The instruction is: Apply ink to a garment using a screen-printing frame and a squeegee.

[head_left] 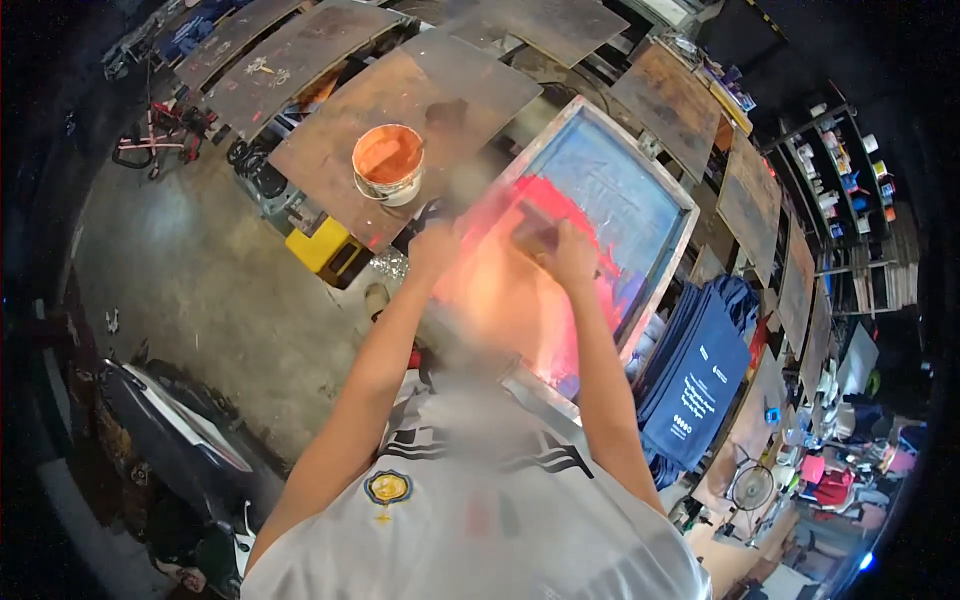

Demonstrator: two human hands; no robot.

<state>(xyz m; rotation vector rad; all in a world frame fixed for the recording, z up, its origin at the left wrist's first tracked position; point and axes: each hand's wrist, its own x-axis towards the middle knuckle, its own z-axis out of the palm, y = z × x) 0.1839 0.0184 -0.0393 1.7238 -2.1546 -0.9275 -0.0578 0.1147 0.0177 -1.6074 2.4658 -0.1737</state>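
A silk-screen frame (682, 225) with a blue mesh (600, 170) stands tilted in front of me. Pinkish-red and orange ink (490, 270) covers the mesh's near left part. My right hand (572, 258) is closed on a small, flat, dark scraper (535, 236) over the inked area. My left hand (432, 250) is closed at the frame's left side, beside a dark object; blur hides what it grips. A white bucket (402, 192) with orange ink inside stands on a worn board to the left, beyond my left hand.
The bucket's board (320, 150) adjoins other stained boards in rows. Below its near edge is a yellow box (325, 250). Dark blue printed bags (700, 375) are stacked right of the frame. A shelf of containers (840, 175) stands far right; a fan (752, 487) is lower right.
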